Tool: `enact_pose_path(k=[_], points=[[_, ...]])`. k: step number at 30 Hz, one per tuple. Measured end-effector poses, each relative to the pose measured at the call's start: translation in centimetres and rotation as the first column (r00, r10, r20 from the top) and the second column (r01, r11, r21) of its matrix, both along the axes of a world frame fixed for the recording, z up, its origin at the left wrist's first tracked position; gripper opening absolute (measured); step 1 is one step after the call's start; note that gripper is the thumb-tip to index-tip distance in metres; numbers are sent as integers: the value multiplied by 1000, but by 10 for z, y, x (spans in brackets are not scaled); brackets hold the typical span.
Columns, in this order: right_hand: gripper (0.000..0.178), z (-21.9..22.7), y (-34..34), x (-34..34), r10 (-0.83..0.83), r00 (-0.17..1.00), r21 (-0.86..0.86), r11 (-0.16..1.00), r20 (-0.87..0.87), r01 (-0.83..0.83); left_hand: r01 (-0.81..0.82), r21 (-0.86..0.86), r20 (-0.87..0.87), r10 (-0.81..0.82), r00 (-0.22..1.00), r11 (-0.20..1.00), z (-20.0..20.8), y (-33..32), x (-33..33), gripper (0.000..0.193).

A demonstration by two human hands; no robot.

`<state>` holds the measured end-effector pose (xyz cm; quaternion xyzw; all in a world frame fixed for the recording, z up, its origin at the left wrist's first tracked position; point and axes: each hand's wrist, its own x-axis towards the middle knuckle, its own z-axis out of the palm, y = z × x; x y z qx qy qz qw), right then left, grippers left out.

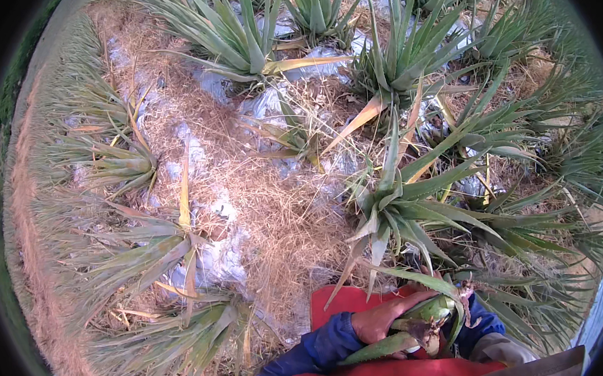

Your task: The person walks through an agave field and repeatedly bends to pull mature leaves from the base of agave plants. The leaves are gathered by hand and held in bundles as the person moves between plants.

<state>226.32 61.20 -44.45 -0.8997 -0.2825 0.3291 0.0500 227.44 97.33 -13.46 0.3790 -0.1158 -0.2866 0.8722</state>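
Close to my body, my left hand (382,319) is wrapped round a small aloe plant (432,309). Its thick green leaves stick out to the upper left and lower left. The pale, brownish base with dry, shrivelled bits faces to the right and down. My right arm, in a blue sleeve (484,324), reaches in from the lower right behind the aloe. The leaves hide my right hand, so its fingers cannot be made out. A small white patch shows under the aloe's base, too little to name. Red cloth (330,302) lies beneath my hands.
A large rooted aloe (390,206) stands just beyond my hands, its spiky leaves reaching near them. More aloes (155,250) grow in rows to the left, right and far side. Dry straw (283,224) and pale sheeting (222,260) cover the ground between.
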Motion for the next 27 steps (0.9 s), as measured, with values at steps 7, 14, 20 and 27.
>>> enact_pose_path(k=[7, 14, 20, 27], points=[[43, 127, 230, -65, 121, 757, 62, 992, -643, -106, -418, 229, -77, 444, 893, 879, 1, 122, -179, 118], [56, 129, 365, -110, 382, 735, 206, 924, -561, -322, -949, 145, -125, 956, 265, 282, 9, 202, -284, 82], [57, 150, 471, -104, 473, 712, 161, 872, -519, -462, -993, 45, -118, 986, -114, -109, 20, 226, -319, 88], [50, 136, 575, -72, 492, 768, 490, 829, -410, -269, -953, 277, -68, 986, -149, -125, 30, 263, -313, 94]])
